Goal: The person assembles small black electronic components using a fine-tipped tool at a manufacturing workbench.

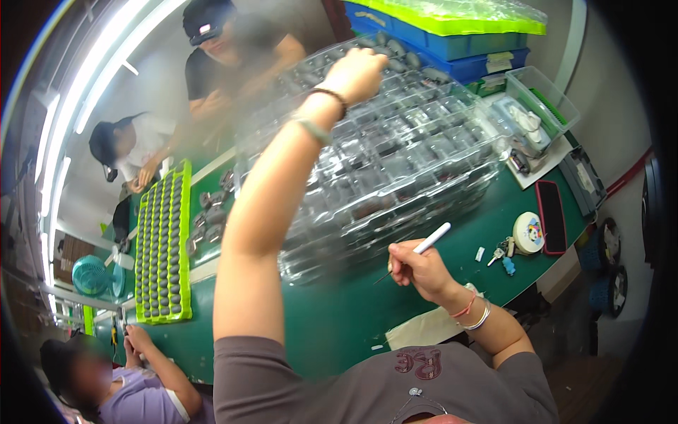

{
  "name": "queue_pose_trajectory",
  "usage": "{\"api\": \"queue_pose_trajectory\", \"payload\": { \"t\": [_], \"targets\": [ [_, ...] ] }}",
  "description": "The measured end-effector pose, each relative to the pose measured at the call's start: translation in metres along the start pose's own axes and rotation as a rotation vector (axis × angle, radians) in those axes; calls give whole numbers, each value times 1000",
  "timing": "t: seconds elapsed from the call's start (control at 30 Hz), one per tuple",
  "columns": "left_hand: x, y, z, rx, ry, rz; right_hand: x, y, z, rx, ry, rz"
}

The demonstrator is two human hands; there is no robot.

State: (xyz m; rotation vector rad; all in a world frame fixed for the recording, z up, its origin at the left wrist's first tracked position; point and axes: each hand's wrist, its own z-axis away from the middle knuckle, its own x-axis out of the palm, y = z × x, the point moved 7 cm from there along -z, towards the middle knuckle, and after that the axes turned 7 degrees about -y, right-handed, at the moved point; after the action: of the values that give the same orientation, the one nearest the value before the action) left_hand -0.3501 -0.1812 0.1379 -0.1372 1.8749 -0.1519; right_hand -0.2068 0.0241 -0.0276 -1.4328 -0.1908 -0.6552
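My left hand (359, 74) reaches over the stacked clear plastic trays (395, 187) to the top tray's far side. Its fingers are curled down among small dark grey rounded parts (395, 48) in the compartments; whatever they grip is hidden. Nearer to me, above the green table (325, 325), my right hand (420, 268) is closed round a slim white-handled tool (432, 238). A thin dark tip points down to the left from this hand, apart from the tabletop.
Left stands a lime-green tray (185, 247) of grey rounded parts, with loose parts (210, 212) beside it. Right lie a phone (552, 215), keys (498, 254) and a round pouch (527, 233). Blue bins (452, 49) stand behind. Several people (127, 396) sit around the table.
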Motion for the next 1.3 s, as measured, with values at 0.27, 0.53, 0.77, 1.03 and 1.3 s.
{"api": "queue_pose_trajectory", "payload": {
  "t": [0.27, 0.53, 0.77, 1.03, 1.3],
  "targets": [
    [53, 47, -94, 147, -196, 239, -3, -5, -1, -19, 5, -28],
    [55, 61, -97, 143, -281, 56, -2, -8, 2, -3, -94, -16],
    [17, 60, -68, 235, 115, 178, -2, -10, 2, -45, -33, -23],
    [-83, 98, 93, -102, -112, 1418, -8, -18, 8, -149, -2, -60],
    [-41, 131, 272, -597, 28, 1779, -4, -37, 17, -366, 39, -122]
  ]
}}
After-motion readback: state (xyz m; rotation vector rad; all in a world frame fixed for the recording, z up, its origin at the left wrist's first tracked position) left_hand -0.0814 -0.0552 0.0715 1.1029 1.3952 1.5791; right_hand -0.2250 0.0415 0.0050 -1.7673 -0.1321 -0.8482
